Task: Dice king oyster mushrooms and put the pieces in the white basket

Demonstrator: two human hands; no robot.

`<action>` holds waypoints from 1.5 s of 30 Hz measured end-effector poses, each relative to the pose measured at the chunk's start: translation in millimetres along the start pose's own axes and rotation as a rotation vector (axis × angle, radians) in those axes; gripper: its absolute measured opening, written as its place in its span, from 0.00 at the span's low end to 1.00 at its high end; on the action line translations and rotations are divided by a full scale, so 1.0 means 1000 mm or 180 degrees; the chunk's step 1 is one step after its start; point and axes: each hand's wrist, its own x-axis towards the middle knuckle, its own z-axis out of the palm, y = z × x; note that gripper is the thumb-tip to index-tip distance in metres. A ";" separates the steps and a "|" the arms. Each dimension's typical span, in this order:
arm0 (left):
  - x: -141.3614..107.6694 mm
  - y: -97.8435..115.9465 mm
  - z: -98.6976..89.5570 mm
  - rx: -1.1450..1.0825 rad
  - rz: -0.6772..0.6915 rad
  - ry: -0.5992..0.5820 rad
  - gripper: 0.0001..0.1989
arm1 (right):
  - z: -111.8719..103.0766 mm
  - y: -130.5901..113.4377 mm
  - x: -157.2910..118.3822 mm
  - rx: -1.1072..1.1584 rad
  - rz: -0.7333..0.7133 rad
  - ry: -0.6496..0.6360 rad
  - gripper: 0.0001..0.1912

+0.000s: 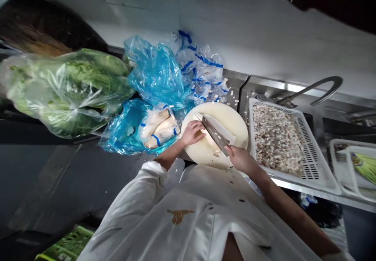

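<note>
My left hand (192,132) holds down a pale king oyster mushroom (210,141) on the round white cutting board (190,154), its fingers bent against the piece. My right hand (239,157) grips the handle of a cleaver (215,132), whose blade lies slantwise across the board, close to my left fingertips. On the blade's right side lies a long, pale slab of mushroom (227,131). The blade partly hides what is under it. Small scraps are near the board's front edge.
Left of the board, packed mushrooms (163,127) rest on a blue plastic bag (123,131). Clear wrappers (207,71) lie behind. A large bag of leafy greens (73,92) is farther left. At right, a white basket (321,173) holds diced mushroom (274,139) beneath a curved faucet (320,86).
</note>
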 end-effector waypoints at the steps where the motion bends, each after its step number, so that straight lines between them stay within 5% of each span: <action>1: 0.000 -0.001 -0.002 -0.0028 0.0053 -0.0029 0.19 | -0.007 -0.001 -0.004 -0.0020 -0.0003 0.0091 0.28; 9: -0.001 -0.007 0.000 -0.0182 0.0162 0.0094 0.17 | -0.018 -0.044 0.005 -0.0142 0.0060 0.0166 0.28; 18: 0.000 -0.008 -0.001 -0.0343 0.0003 -0.0060 0.17 | -0.015 -0.051 0.034 -0.0537 0.0064 0.0209 0.23; 29: 0.000 -0.016 0.004 -0.0433 -0.0024 -0.0039 0.18 | 0.009 -0.082 0.085 -0.0345 0.0333 -0.0077 0.31; 37: -0.003 -0.015 0.002 -0.0268 -0.0014 -0.0007 0.17 | -0.047 -0.082 0.056 -0.0325 -0.0022 -0.0234 0.33; 40: -0.005 -0.015 0.004 -0.0289 -0.0103 0.0007 0.18 | -0.029 -0.056 0.027 -0.0507 0.0072 -0.0205 0.30; 45: -0.003 -0.017 0.006 -0.0385 -0.0099 -0.0102 0.18 | 0.044 -0.025 0.006 -0.0385 0.0747 -0.0128 0.26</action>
